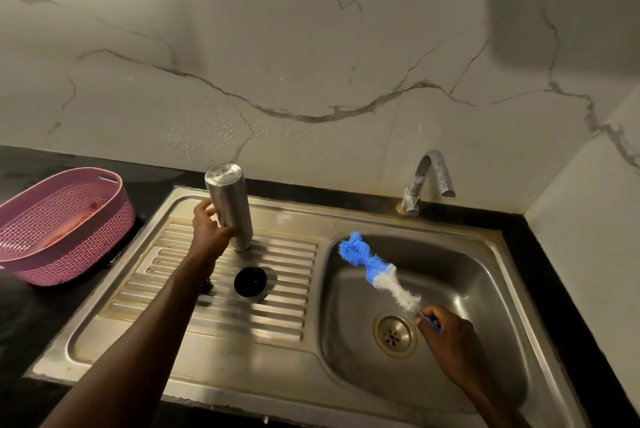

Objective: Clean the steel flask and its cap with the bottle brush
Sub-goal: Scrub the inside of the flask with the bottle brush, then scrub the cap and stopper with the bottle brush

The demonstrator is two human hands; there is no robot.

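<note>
My left hand grips flask — upside down, mouth on drainboard, axis near vertical. Right hand pinches brush handle — bristles point up-left over basin. Cap just below left fingers.

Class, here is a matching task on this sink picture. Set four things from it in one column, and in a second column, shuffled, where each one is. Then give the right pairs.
Things:
1. steel flask
2. cap
3. bottle brush
4. pink basket

Places:
A. on the dark counter, left of the sink
B. lying on the ribbed drainboard, no hand on it
C. held over the basin by the right hand
D. mouth down on the drainboard, in the left hand's grip

Pairs: 1-D, 2-B, 3-C, 4-A
</note>
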